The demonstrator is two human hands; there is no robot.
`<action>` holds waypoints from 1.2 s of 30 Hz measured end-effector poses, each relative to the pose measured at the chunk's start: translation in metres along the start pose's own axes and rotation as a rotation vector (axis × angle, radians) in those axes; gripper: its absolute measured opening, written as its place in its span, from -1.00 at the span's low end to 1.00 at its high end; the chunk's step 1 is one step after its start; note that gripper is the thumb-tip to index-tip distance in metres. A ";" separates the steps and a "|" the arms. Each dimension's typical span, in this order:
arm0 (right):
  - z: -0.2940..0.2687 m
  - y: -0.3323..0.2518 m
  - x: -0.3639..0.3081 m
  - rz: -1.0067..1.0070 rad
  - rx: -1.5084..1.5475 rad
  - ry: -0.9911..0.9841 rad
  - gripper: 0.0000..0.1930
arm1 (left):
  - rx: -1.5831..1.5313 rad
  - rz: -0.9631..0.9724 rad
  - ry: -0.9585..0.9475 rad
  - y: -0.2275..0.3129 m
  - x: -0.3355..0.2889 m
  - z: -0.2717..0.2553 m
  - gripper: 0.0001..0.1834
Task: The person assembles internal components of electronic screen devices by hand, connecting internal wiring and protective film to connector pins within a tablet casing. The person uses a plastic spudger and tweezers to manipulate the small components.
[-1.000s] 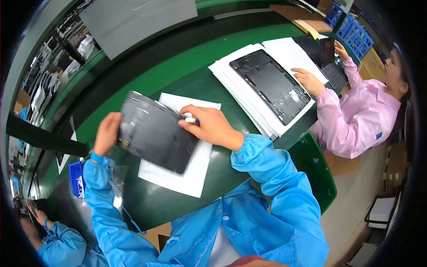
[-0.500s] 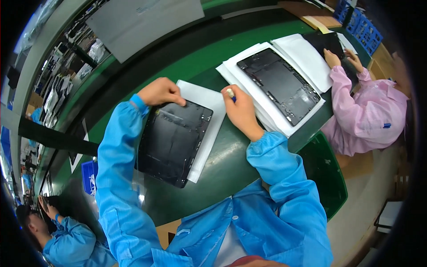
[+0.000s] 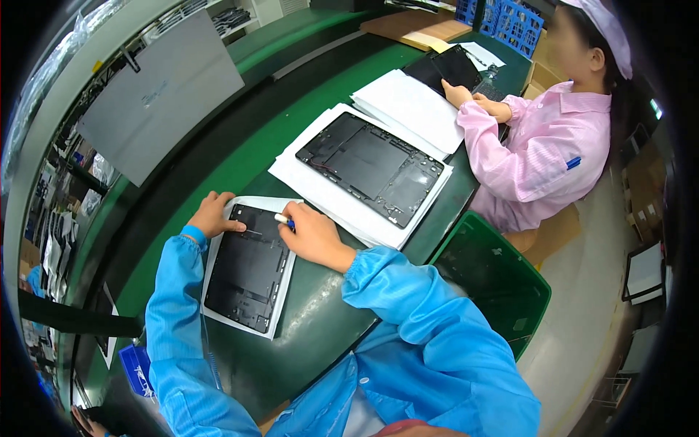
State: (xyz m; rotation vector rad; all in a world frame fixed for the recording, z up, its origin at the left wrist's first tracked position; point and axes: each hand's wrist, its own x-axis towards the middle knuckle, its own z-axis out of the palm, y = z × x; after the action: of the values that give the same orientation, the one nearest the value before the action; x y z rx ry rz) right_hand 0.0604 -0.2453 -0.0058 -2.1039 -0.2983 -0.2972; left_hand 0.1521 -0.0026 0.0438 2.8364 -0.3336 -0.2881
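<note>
A thin black device housing (image 3: 246, 280) with small fittings along its edges lies flat on a white sheet (image 3: 271, 333) on the green bench. At its upper left edge is my left hand (image 3: 210, 216), thumb across the surface and fingers curled by the rim. My right hand (image 3: 317, 237) is closed round a small pen-like tool (image 3: 282, 218) with a white end and blue body, held over the upper right edge. Its far end is hidden by my fingers. To the right, a second black housing (image 3: 370, 169) rests, inner side up, on stacked white sheets (image 3: 291, 171).
A co-worker in pink (image 3: 539, 146) handles a black panel (image 3: 443, 67) at the far right. A green bin (image 3: 502, 269) stands by the bench's right edge. A small blue box (image 3: 135, 368) is at lower left; blue crates (image 3: 510, 28) stand farther back.
The view has swung to the right. The tilted housing now lies flatter on its sheet. My right hand has come from beside the housing to its upper edge, still with the pen-like tool.
</note>
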 end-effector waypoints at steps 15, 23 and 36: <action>-0.001 -0.008 -0.007 -0.029 -0.025 -0.121 -0.74 | -0.300 0.155 0.401 -0.019 -0.014 0.028 -0.79; 0.003 -0.006 -0.007 -0.052 -0.045 -0.151 -0.75 | -0.325 0.050 0.336 -0.034 -0.002 0.028 -0.70; 0.003 -0.005 -0.008 -0.058 -0.043 -0.208 -0.65 | -0.210 -0.030 0.291 -0.118 -0.021 0.020 -0.59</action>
State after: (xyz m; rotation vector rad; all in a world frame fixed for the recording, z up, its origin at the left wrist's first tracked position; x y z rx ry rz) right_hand 0.0514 -0.2407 -0.0062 -2.1747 -0.4799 -0.1189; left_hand 0.1507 0.1087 -0.0054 2.6279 -0.1870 0.0817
